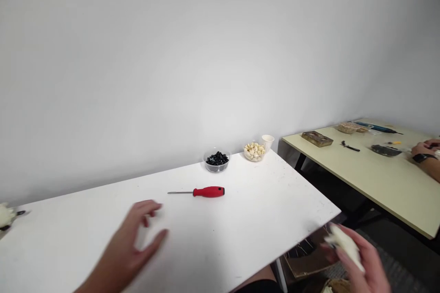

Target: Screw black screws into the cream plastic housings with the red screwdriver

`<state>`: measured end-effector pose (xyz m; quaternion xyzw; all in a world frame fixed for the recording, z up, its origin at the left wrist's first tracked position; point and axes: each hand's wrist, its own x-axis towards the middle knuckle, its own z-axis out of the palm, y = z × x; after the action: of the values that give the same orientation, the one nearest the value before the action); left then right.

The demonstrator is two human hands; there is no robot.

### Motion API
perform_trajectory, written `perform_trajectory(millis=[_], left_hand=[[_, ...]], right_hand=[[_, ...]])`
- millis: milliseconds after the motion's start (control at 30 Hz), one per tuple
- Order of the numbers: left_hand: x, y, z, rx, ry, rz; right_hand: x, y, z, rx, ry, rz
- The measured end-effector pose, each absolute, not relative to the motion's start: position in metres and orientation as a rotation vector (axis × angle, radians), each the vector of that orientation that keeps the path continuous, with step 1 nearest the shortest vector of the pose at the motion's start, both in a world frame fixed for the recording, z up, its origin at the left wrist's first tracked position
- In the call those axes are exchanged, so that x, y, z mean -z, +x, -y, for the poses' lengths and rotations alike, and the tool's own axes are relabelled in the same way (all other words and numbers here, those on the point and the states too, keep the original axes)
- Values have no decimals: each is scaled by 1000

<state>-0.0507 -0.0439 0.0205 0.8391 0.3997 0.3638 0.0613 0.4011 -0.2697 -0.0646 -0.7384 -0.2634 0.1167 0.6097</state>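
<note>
The right hand pinches a pale object between the thumb and the fingers, just outside the right-hand edge of the white table. This object has its long axis slanting from the far left to the near right, and a small dark part shows at its side, but it is blurred, so I cannot tell what it is. The left hand holds nothing; its thumb and fingers are spread above the white table, with the gap turned to the right. Below the right hand there is an open brown box. A red screwdriver lies flat, ahead and to the right of the left hand, which is nearer to it than the right hand. Its long axis runs from left to right, with the metal tip at left. At the far left lies another pale object with dark parts. Near the wall stand a clear bowl with black pieces, a clear tub with pistachio-like shells, and a white cup just beside the tub. Farther right, a co-worker's hand is at a yellowish table.
</note>
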Motion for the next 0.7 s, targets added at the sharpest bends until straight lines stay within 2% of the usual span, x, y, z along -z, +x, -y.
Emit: perform_trajectory(millis=[133,200,300,467,700], left_hand=[[-13,-3,59,-907,2733,-678],[-8,-1,56,-854,2766,-598],[-4,-14,40,-835,2563,-807],[-3,-25,19,-819,2268,-1071],[-3,-21,15,-847,2191,-1068]], right_hand=[[-4,305,179,-740,-1433,1163],[-26,258,141,-880,-1374,1492],[-45,221,95,-765,-1429,1877],[-76,242,5,-144,-1902,2119],[-83,275,-98,-144,-2177,2302]])
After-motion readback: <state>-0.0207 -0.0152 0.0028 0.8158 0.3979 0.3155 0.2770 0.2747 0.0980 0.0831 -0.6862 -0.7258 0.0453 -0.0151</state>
